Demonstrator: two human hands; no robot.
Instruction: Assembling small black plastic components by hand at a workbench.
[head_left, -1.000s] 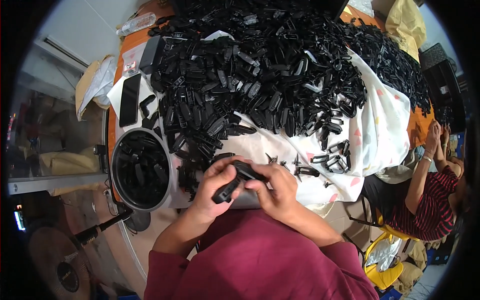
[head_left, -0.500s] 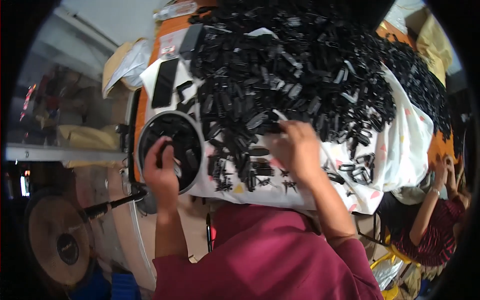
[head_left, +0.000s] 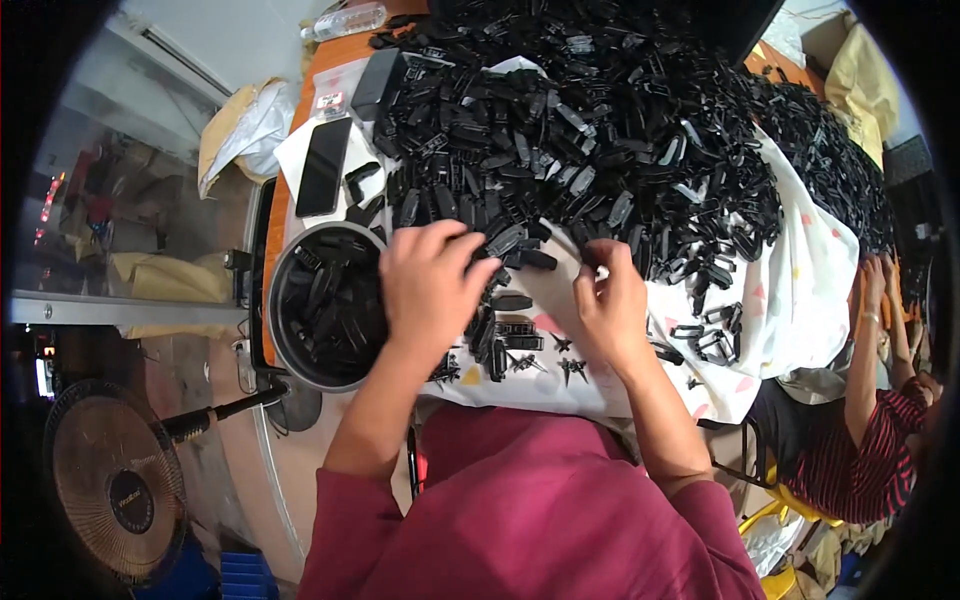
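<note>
A large heap of black plastic parts (head_left: 560,130) covers a white patterned cloth (head_left: 805,290). My left hand (head_left: 432,285) is over the heap's near left edge, fingers apart, palm down, with nothing visible in it; what lies beneath is hidden. My right hand (head_left: 615,305) is at the heap's front edge, thumb and fingers closed around a small black plastic part (head_left: 597,252), mostly covered by the fingers. Left of my left hand stands a round grey tub (head_left: 277,330) holding many similar black parts. Small black pieces (head_left: 522,362) lie in little groups on the cloth between my hands.
Behind the tub lie a dark phone (head_left: 325,165) and a black box (head_left: 379,85), with a clear plastic bottle (head_left: 345,22) farther back. A fan (head_left: 120,490) stands at lower left. At the right, another person (head_left: 860,430) reaches toward the table.
My left hand has left the tub and moved right to the heap's edge. My right hand has shifted slightly right and nearer, now pinching a part. The other person's arms have reached farther forward.
</note>
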